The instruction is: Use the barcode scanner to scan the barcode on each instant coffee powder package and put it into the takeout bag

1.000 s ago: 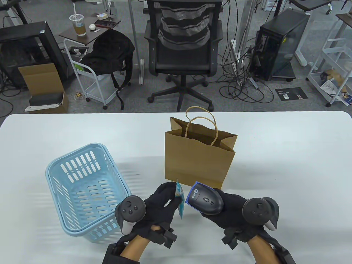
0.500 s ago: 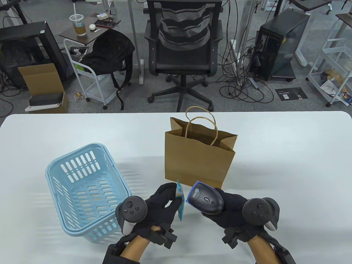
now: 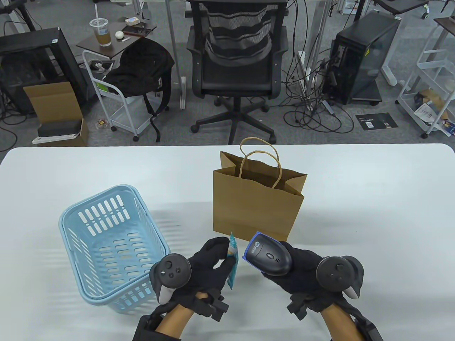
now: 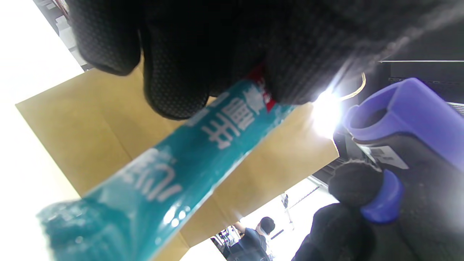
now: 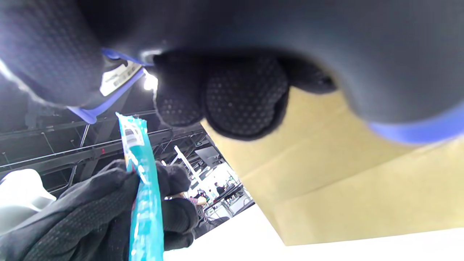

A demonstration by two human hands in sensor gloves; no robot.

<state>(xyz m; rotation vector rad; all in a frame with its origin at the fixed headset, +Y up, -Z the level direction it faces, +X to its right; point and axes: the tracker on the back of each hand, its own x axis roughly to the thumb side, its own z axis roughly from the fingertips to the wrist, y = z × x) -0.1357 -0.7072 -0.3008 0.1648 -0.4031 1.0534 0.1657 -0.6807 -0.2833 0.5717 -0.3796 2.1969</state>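
From above the table, the left hand [image 3: 209, 264] is pinching a teal sachet [image 3: 232, 261] upright near its top, just in front of the paper bag [image 3: 254, 209], while the right hand [image 3: 302, 271] is wrapping around the scanner [image 3: 268, 254] and aiming its blue nose at the sachet from close by; a blue basket [image 3: 110, 245] is sitting to the left. At the left wrist, fingertips [image 4: 174, 83] are clamping the sachet [image 4: 174, 170] against the thumb, the scanner [image 4: 409, 145] waiting alongside. At the right wrist, a finger [image 5: 243, 101] is curling under the scanner [image 5: 362, 54], the sachet [image 5: 143, 195] standing edge-on in the left hand [image 5: 90, 217]. Light, thin and probably slick, the sachet is likely bending easily; an edge pinch is suiting it best.
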